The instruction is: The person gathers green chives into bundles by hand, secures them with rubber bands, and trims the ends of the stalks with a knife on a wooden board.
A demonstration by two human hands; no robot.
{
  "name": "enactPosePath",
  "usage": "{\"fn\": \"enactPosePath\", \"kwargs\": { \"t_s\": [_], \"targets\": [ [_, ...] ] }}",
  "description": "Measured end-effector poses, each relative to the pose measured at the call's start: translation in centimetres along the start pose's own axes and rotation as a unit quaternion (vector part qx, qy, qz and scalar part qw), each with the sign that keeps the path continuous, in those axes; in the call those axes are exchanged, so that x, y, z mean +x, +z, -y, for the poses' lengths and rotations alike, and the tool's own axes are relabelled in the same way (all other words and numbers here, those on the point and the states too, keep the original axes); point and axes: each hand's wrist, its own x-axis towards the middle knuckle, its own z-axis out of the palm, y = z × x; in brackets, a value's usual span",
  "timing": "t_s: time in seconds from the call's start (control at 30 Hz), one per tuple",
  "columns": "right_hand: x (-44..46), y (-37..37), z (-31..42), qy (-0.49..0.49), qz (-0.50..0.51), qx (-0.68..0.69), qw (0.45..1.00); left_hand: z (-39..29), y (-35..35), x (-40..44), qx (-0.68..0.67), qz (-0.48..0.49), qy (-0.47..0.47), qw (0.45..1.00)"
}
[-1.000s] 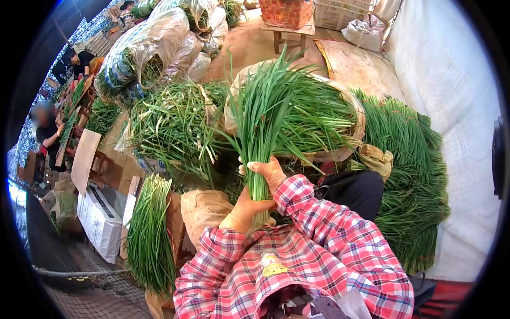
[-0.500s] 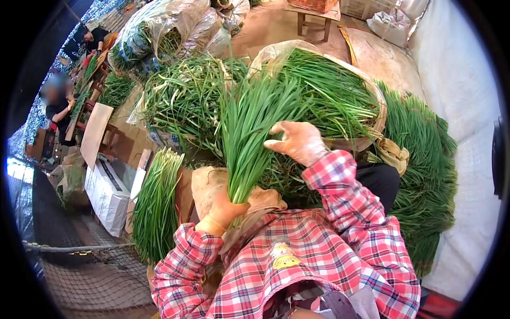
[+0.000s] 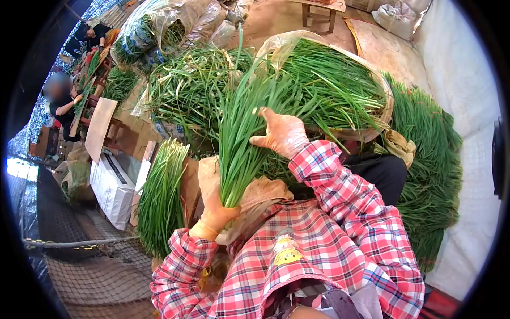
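A bunch of long green garlic chives (image 3: 239, 165) stands upright in front of me, its leafy tops fanned out. My left hand (image 3: 217, 215) wears a pale glove and is wrapped round the bunch's light lower stems. Beside the leaves on the right is my gloved right hand (image 3: 287, 135), with thumb and forefinger apart. It is at the edge of the leaves, and I cannot make out any leaf between its fingers. Behind the bunch, a lined basket (image 3: 389, 101) holds loose chives (image 3: 332, 80).
Loose trimmed leaves (image 3: 186, 90) lie heaped behind the bunch. To the left stands a stack of chives (image 3: 162, 196) near a white box (image 3: 111, 189). Tied bundles (image 3: 425, 143) line the right side by a white sheet. Co-workers sit at far left, one person (image 3: 64, 109) nearer.
My right hand has moved left along the leaves, and its thumb and forefinger are wider apart. The bunch leans slightly more to the left, still in my left hand. The whole view has shifted a little.
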Motion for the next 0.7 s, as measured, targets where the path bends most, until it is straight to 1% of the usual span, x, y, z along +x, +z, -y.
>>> {"fn": "enactPosePath", "kwargs": {
  "t_s": [0.03, 0.1, 0.13, 0.2, 0.23, 0.3, 0.33, 0.37, 0.43, 0.57, 0.63, 0.7],
  "targets": [
    [0.0, 0.2, 0.3, 0.000, 0.001, 0.002, 1.000, -1.0, -0.1, -0.4, 0.023, -0.011, -0.015, 1.000],
    [0.0, 0.8, 0.7, -0.039, 0.026, 0.004, 0.999, -1.4, -0.3, -0.9, 0.044, -0.024, -0.032, 0.998],
    [-0.2, 1.1, 0.8, -0.045, 0.012, 0.025, 0.999, -1.2, -0.6, -1.1, 0.072, -0.042, 0.005, 0.997],
    [0.0, 1.4, 1.2, -0.044, 0.012, 0.012, 0.999, -0.8, -1.0, -1.2, 0.108, -0.072, 0.079, 0.988],
    [-0.1, 1.7, 1.5, -0.041, 0.012, -0.002, 0.999, -0.8, -1.2, -1.5, 0.108, -0.075, 0.075, 0.988],
    [0.5, 2.3, 1.5, -0.045, 0.023, -0.019, 0.999, -1.2, -1.6, -2.0, 0.079, -0.042, 0.031, 0.996],
    [0.9, 2.7, 1.3, -0.047, 0.030, -0.039, 0.998, -0.1, -1.9, -1.9, 0.085, -0.046, 0.066, 0.993],
    [1.1, 3.4, 0.7, -0.066, -0.008, -0.037, 0.997, 0.1, -2.2, -2.3, 0.084, -0.048, 0.063, 0.993],
    [1.2, 2.6, 1.5, -0.032, 0.033, -0.057, 0.997, -1.0, -2.6, -3.2, 0.008, -0.036, -0.019, 0.999],
    [1.5, 3.2, 1.7, -0.047, 0.067, -0.096, 0.992, -0.2, -3.5, -3.9, 0.001, -0.033, -0.064, 0.997],
    [2.3, 3.1, 1.6, 0.010, 0.126, -0.168, 0.978, 0.9, -3.7, -4.5, -0.011, -0.038, -0.064, 0.997],
    [3.4, 4.1, -1.4, 0.006, 0.034, -0.202, 0.979, 1.1, -4.1, -5.0, 0.028, -0.042, -0.057, 0.997]
  ]
}}
